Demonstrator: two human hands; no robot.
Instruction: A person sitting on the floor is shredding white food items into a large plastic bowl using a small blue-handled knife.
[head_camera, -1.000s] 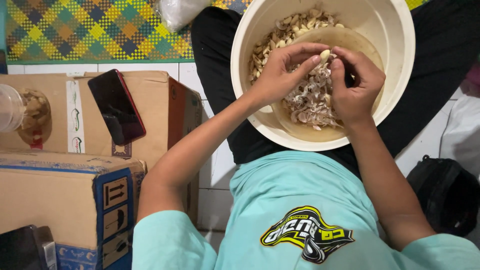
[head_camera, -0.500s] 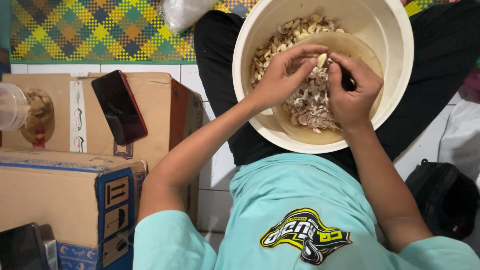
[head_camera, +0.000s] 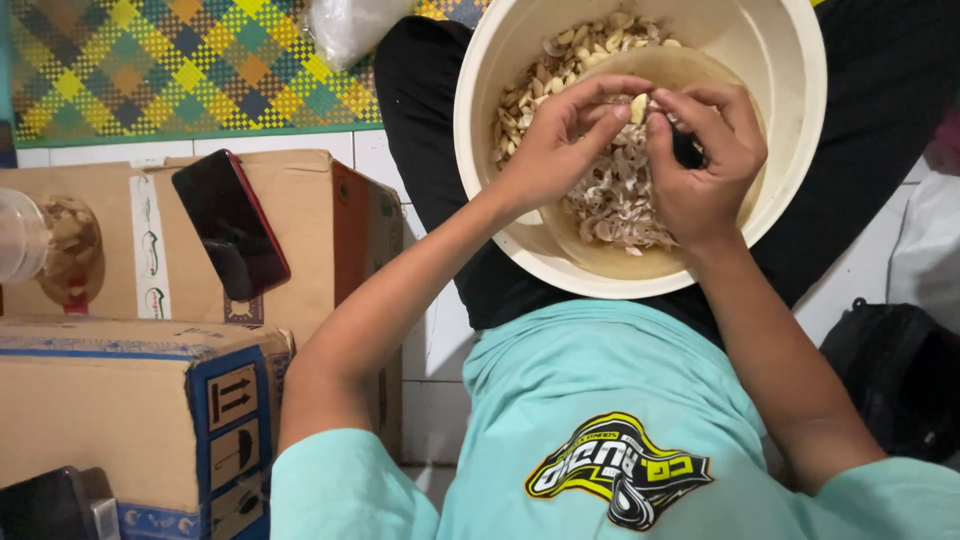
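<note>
Both hands' grip (head_camera: 640, 115) pinches smooth, probably garlic clove (head_camera: 638, 106).

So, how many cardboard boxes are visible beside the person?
2. One cardboard box stands at the left with a dark phone lying on it; the other box is nearer, at the lower left. More may be hidden outside the frame.

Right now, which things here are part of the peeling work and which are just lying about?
In use:
left hand
right hand
garlic clove pinched between both hands
cream bucket
heap of peels
unpeeled cloves

Lying about:
phone
cardboard boxes
clear jar
black bag
woven mat
</note>
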